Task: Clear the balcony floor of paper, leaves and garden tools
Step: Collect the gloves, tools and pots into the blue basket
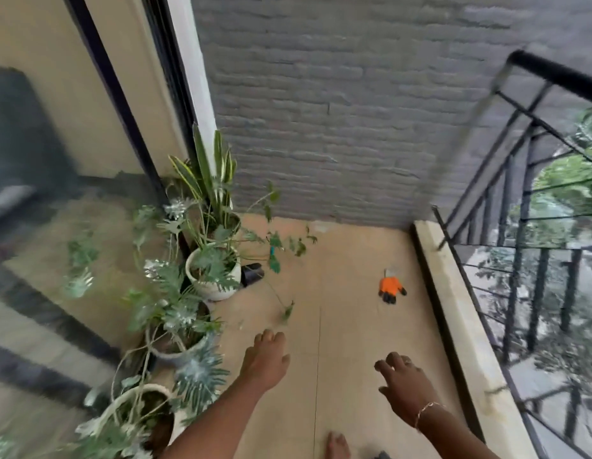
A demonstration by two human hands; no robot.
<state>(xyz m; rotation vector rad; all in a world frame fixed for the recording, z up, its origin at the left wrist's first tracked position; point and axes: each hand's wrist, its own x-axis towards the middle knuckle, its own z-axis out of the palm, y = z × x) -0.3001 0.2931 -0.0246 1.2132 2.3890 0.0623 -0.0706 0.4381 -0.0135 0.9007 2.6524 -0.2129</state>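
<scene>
Glove (391, 289), orange with black fingertips: lies flat on the tan balcony floor (354, 253), near the raised pale kerb (453, 293) on the right side and well apart from both hands. A small pale scrap touches its far edge; too blurred for me to tell what it is. Second item noted: a thin leafy stem (287, 311) lies on the floor just ahead of the left hand, between it and the white pot (218, 293). A black cylindrical object (251, 274) lies on its side just beside that pot; I cannot identify it. Left hand (266, 357): extended forward over the floor, palm down, fingers loosely relaxed, grasping nothing. Right hand (405, 382): also extended, fingers spread and slightly bent, grasping nothing; a thin bracelet (427, 409) sits on the wrist. Whether either hand touches the floor I cannot tell. A bare foot (336, 445) shows at the bottom edge, between the two forearms. Surroundings: potted plants stand in a row along the glass door (56, 226) at left, a grey brick wall (321, 111) closes the far end, and a black metal railing (519, 260) runs along the kerb at right. The frame is motion-blurred throughout.
</scene>
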